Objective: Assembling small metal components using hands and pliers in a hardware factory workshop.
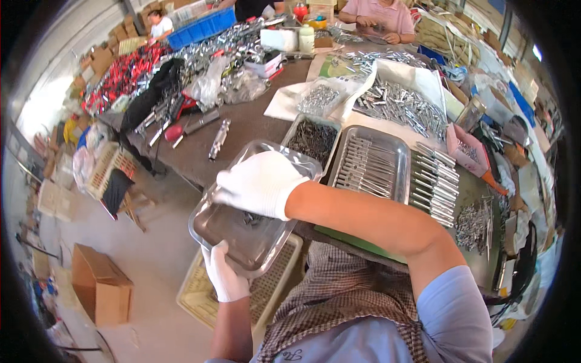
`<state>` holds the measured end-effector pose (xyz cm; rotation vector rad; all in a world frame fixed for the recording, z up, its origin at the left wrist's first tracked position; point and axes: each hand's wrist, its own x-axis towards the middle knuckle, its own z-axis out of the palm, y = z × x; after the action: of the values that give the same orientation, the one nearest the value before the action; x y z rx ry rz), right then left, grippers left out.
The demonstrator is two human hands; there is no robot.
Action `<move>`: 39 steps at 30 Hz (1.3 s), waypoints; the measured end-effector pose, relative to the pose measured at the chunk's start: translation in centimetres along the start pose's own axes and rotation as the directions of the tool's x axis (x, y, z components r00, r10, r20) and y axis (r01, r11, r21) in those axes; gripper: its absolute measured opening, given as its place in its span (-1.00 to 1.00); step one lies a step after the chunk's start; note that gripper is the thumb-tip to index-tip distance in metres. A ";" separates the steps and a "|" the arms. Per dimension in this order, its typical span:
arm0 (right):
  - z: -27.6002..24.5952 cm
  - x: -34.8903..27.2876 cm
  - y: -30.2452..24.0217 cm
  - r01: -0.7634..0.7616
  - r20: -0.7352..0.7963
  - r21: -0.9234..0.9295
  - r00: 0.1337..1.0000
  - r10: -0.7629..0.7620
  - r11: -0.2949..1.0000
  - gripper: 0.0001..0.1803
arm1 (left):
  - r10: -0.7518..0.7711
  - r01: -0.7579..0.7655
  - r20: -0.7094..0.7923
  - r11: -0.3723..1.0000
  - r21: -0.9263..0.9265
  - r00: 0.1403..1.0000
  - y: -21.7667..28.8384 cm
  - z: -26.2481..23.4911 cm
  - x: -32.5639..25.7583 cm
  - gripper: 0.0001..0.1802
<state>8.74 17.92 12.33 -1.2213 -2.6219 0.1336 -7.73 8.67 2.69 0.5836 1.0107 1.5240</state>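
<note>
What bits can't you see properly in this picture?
- Head view: the right hand covers the far half of the metal tray, so what lies under it is hidden.
- The small dark bits in the tray are too small to name.
- The left hand grips the tray's near rim; its fingertips underneath are hidden.

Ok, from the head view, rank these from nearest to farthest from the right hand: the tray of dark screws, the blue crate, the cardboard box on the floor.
From the right hand, which rests on the steel tray:
1. Tray of dark screws, just beyond the hand, up and to its right on the table.
2. Cardboard box, down on the floor to the left.
3. Blue crate, at the far end of the table, upper left.
</note>
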 end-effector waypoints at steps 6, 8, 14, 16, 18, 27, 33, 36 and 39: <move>-3.7 -1.0 2.4 -0.155 -0.023 0.020 0.988 0.156 0.988 -0.70 | 0.089 -0.090 0.026 0.995 0.043 0.996 2.3 -1.9 2.8 -0.43; -3.2 -2.3 9.5 -0.174 -0.324 -0.031 0.933 0.155 0.984 -0.71 | 0.061 -0.053 -0.063 0.992 0.114 0.996 3.4 -3.1 3.6 -0.46; -0.6 -4.6 14.8 -0.361 0.249 -0.159 0.886 0.391 0.919 -0.52 | 0.051 -0.039 -0.112 0.994 0.102 0.992 4.0 -4.3 3.9 -0.42; 0.6 -3.7 13.8 -0.330 0.399 -0.254 0.820 0.409 0.909 -0.38 | 0.066 -0.063 -0.068 0.997 0.040 0.996 3.2 -5.1 4.1 -0.41; 1.9 -3.1 14.0 -0.368 0.462 -0.264 0.763 0.452 0.891 -0.30 | 0.083 -0.079 -0.059 0.995 0.060 0.995 2.6 -4.2 3.6 -0.44; 4.4 -2.2 19.0 -0.349 0.327 -0.024 0.883 0.337 0.937 -0.54 | 0.021 -0.016 -0.043 0.994 0.105 0.999 2.2 -1.2 2.0 -0.38; 1.6 -3.0 20.4 -0.522 0.341 0.385 0.847 0.408 0.761 -0.67 | 0.044 -0.044 0.004 0.997 0.058 0.999 1.3 0.7 1.5 -0.35; -1.3 -1.9 17.7 -0.472 0.367 0.527 0.876 0.312 0.707 -0.69 | 0.010 -0.010 0.002 0.999 0.048 1.000 1.2 1.0 1.6 -0.34; -2.6 -0.4 13.0 -0.299 0.314 0.371 0.931 0.184 0.879 -0.71 | -0.049 0.050 -0.018 0.997 0.061 0.999 1.0 1.9 1.8 -0.34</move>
<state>19.25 25.96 12.39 -1.4448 -2.4460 0.9171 -7.10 10.91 4.18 0.5854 1.0802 1.4602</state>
